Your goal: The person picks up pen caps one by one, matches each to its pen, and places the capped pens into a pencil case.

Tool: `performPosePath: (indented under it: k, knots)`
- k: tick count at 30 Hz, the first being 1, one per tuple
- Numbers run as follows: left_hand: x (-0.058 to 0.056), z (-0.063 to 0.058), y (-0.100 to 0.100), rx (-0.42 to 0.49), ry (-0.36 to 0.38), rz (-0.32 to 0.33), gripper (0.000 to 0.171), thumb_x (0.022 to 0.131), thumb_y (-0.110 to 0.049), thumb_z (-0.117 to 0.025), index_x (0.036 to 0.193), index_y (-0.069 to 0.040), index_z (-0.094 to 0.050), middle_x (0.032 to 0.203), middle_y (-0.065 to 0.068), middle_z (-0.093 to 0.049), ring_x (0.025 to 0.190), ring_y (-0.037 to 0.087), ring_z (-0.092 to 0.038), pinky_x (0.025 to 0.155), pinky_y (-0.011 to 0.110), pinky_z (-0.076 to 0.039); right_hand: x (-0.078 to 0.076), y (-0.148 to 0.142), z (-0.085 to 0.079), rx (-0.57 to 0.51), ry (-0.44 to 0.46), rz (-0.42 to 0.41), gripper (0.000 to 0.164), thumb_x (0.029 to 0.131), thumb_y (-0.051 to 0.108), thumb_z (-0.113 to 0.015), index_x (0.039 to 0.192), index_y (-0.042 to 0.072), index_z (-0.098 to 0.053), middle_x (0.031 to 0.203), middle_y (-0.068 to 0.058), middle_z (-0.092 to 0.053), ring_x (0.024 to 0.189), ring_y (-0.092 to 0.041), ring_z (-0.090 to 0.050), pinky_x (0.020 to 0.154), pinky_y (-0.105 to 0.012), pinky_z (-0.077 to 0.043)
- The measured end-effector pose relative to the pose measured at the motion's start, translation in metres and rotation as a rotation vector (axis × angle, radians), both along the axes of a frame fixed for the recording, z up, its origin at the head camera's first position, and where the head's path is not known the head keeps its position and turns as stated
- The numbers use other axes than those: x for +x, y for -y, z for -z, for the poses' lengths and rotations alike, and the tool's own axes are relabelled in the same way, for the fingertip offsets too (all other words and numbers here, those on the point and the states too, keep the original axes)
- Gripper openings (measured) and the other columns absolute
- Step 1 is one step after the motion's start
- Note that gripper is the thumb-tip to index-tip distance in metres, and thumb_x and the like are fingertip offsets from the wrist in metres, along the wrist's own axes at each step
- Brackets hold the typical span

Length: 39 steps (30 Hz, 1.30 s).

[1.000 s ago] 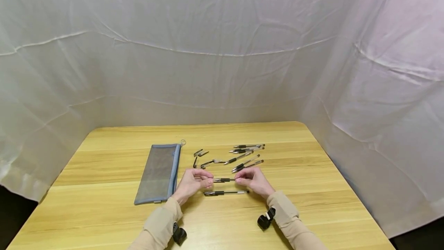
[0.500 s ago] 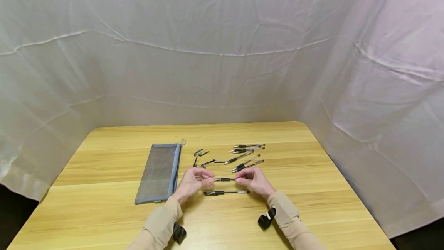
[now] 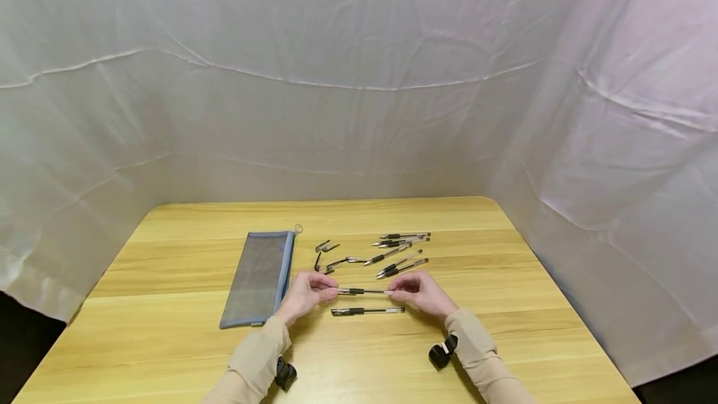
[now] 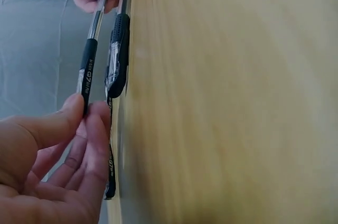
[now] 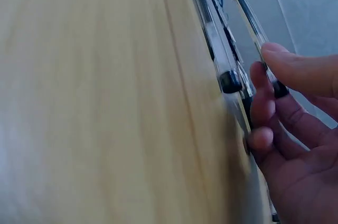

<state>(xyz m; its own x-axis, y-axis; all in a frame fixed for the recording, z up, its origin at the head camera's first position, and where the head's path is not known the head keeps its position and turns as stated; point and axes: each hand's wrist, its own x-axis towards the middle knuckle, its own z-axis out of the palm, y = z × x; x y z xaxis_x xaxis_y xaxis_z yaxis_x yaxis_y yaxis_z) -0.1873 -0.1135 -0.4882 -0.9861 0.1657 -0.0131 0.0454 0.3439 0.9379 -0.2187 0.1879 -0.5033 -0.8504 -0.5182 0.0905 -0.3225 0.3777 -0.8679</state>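
A black gel pen with a clear barrel (image 3: 361, 291) is held level above the table between both hands. My left hand (image 3: 308, 295) pinches its cap end between thumb and fingertips; in the left wrist view, printed lettering shows on the pen (image 4: 87, 68) above that thumb. My right hand (image 3: 424, 292) pinches the clear barrel near its other end, and the black end plug (image 5: 280, 89) pokes out past the fingers in the right wrist view. A capped gel pen (image 3: 367, 311) lies on the table just nearer to me, parallel to the held one.
Several uncapped pens (image 3: 387, 255) lie fanned out beyond my right hand. Loose pen caps (image 3: 328, 247) are scattered to their left. A blue-edged mesh zip pouch (image 3: 255, 279) lies flat at the left on the wooden table (image 3: 505, 329). Pale curtains (image 3: 348, 129) hang behind and beside the table.
Both hands have moved slightly apart along the pen, the left one leftward and the right one rightward. More of the clear barrel shows between them. The capped pen on the table stays put.
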Motion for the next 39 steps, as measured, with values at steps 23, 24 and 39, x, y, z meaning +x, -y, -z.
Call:
performPosePath:
  k: [23, 24, 39]
  knots:
    - [0.0063, -0.0053, -0.0035, -0.272, -0.132, 0.067, 0.004, 0.081, -0.003, -0.081, 0.083, -0.004, -0.077, 0.075, 0.004, -0.072, 0.064, 0.007, -0.052, 0.06, 0.019, -0.043, -0.0026, 0.0005, 0.0036, 0.195, -0.244, -0.034, 0.005, 0.084, 0.019, -0.081, 0.087, 0.016, -0.078, 0.085, 0.003, -0.07, 0.077, -0.011, -0.05, 0.072, -0.026, -0.039]
    - [0.0063, -0.0053, -0.0035, -0.273, -0.131, 0.068, 0.004, 0.081, -0.004, -0.081, 0.083, -0.004, -0.077, 0.075, 0.003, -0.072, 0.064, 0.007, -0.051, 0.06, 0.019, -0.043, -0.0027, 0.0005, 0.0038, 0.194, -0.243, -0.034, 0.005, 0.084, 0.019, -0.081, 0.086, 0.016, -0.078, 0.085, 0.003, -0.07, 0.077, -0.012, -0.05, 0.072, -0.026, -0.038]
    - [0.006, -0.0037, -0.005, -0.267, -0.086, 0.04, 0.004, 0.085, -0.008, -0.079, 0.088, -0.005, -0.078, 0.079, 0.002, -0.072, 0.068, 0.01, -0.054, 0.062, 0.02, -0.044, -0.0006, -0.0007, 0.0025, 0.15, -0.154, 0.029, 0.009, 0.085, 0.017, -0.08, 0.092, 0.012, -0.078, 0.09, -0.003, -0.072, 0.083, -0.004, -0.055, 0.077, -0.022, -0.045]
